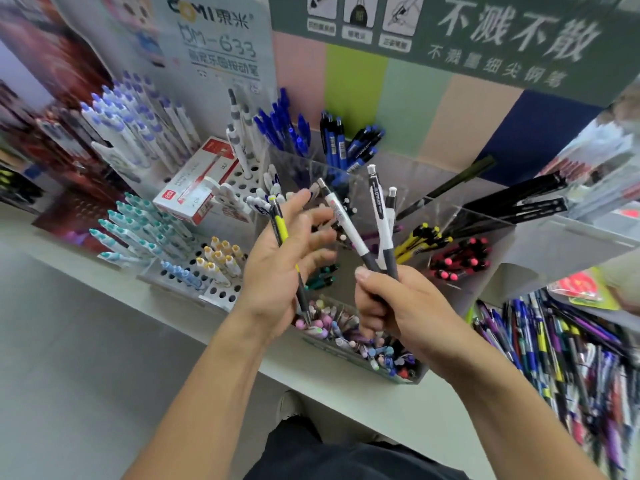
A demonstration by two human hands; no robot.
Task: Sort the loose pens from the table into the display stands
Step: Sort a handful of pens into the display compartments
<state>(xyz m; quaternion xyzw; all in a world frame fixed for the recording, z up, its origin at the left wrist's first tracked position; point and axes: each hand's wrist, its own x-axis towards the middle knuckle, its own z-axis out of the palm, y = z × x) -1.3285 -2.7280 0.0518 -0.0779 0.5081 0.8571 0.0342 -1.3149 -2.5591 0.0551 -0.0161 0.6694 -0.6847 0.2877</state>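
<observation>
My right hand (391,306) grips a fan of three white pens with dark grips (374,220), their clicker ends pointing up. My left hand (287,258) is beside it, fingers spread, with a yellow-and-black pen (282,230) held against the palm by the thumb, tip down. Both hands hover over a clear partitioned stand (460,216) that holds yellow pens (420,240), red-capped pens (460,261) and blue pens (332,140). A pile of loose pens (568,358) lies on the table at the right.
A tray of pastel pens (363,341) sits under my hands at the table's front edge. White hole-racks with blue-capped pens (138,129) and teal-capped pens (138,226) stand at the left, with a red-and-white pen box (197,188) between them. Display boards rise behind.
</observation>
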